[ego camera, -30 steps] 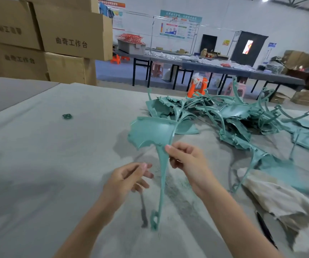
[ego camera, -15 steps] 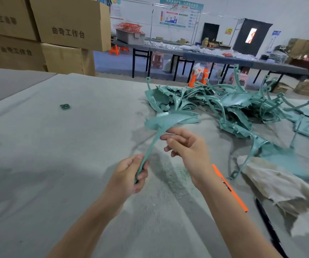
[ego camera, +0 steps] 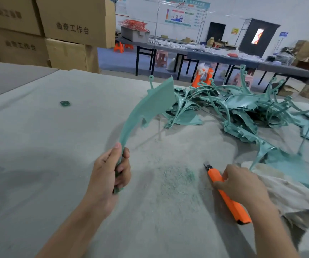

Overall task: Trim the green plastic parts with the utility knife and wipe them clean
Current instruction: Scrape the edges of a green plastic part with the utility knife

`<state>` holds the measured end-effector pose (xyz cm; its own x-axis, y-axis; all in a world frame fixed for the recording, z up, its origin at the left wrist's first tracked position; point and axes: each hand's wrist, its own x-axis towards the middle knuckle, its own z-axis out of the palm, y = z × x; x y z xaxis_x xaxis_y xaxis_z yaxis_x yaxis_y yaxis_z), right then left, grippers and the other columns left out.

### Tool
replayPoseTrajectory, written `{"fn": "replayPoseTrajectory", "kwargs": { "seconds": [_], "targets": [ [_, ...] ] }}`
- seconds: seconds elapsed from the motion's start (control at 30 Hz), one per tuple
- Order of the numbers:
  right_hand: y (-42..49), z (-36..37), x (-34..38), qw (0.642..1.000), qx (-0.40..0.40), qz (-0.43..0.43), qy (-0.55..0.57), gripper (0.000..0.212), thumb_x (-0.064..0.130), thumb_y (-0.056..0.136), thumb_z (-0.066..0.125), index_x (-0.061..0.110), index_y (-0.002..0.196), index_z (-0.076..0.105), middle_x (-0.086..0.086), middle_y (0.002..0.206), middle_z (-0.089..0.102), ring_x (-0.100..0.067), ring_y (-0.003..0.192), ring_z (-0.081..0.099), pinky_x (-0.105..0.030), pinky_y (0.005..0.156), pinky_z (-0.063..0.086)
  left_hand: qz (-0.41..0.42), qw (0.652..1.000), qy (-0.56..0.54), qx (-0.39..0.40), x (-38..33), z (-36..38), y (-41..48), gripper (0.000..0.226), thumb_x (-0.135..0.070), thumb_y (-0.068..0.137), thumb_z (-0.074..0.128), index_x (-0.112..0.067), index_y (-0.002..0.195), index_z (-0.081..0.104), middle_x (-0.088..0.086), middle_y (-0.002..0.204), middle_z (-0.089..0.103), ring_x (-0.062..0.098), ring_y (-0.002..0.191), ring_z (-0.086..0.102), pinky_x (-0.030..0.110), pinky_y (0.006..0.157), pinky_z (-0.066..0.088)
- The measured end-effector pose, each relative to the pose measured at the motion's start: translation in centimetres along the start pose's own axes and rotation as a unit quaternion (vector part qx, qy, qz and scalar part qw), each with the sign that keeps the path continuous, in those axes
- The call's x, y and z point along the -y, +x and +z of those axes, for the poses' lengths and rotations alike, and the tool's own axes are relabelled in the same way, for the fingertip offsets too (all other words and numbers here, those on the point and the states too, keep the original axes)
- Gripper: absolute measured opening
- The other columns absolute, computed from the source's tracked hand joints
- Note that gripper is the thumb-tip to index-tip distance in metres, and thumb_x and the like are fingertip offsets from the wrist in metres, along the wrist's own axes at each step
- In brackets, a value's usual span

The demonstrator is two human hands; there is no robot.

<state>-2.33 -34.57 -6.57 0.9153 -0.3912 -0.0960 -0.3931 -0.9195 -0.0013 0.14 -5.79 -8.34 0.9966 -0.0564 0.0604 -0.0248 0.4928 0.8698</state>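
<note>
My left hand (ego camera: 110, 174) grips the thin stem of a green plastic part (ego camera: 150, 107) and holds it upright above the table, its broad curved blade pointing up and right. My right hand (ego camera: 243, 185) lies over the orange utility knife (ego camera: 228, 196), which rests on the grey table cover with its black tip pointing up-left; the fingers curl around its middle. A pile of green plastic parts (ego camera: 233, 107) lies at the back right. A beige wiping cloth (ego camera: 289, 198) sits right of my right hand.
Green shavings (ego camera: 177, 177) are scattered on the table cover between my hands. A small green scrap (ego camera: 65, 103) lies at the far left. Stacked cardboard boxes (ego camera: 70, 25) stand beyond the table's left edge. Long dark tables (ego camera: 224, 58) run across the room behind.
My right hand let go of the green part and came down right onto the orange knife. My left hand slid to the stem's lower end and raised the part upright.
</note>
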Motion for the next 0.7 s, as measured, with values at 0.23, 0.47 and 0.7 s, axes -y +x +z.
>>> {"fn": "replayPoseTrajectory", "kwargs": {
  "seconds": [0.23,0.47,0.7],
  "targets": [
    [0.2,0.3,-0.4,0.995,-0.068,0.023,0.069,0.044,0.038,0.086,0.064,0.012,0.059,0.041,-0.006,0.057,0.046,-0.03,0.059,0.048,-0.031,0.051,0.031,-0.089,0.992,-0.084,0.038,-0.1,0.4,-0.3,0.031,-0.038,0.087,0.048,-0.013,0.069,0.046,-0.005,0.047,0.026,0.006,0.028,0.022,0.014,0.031,0.024],
    [0.7,-1.8,0.4,0.734,-0.175,-0.025,0.655,0.012,0.019,0.097,0.042,0.017,0.087,0.049,-0.005,0.072,0.065,-0.015,0.062,0.068,-0.036,0.063,0.052,-0.199,0.975,-0.026,0.1,-0.3,-0.7,0.2,0.031,-0.035,0.085,0.053,-0.015,0.061,0.048,-0.005,0.045,0.024,0.005,0.027,0.024,0.014,0.029,0.026],
    [-0.5,-3.2,-1.1,0.595,-0.111,-0.12,0.787,0.032,0.044,0.078,0.076,0.015,0.087,0.066,0.003,0.067,0.052,-0.007,0.044,0.039,-0.016,0.041,0.033,-0.238,0.953,0.147,0.115,-1.1,-1.9,0.6,0.035,-0.032,0.094,0.049,-0.012,0.065,0.043,-0.003,0.044,0.023,0.006,0.026,0.021,0.011,0.031,0.022]
  ]
}}
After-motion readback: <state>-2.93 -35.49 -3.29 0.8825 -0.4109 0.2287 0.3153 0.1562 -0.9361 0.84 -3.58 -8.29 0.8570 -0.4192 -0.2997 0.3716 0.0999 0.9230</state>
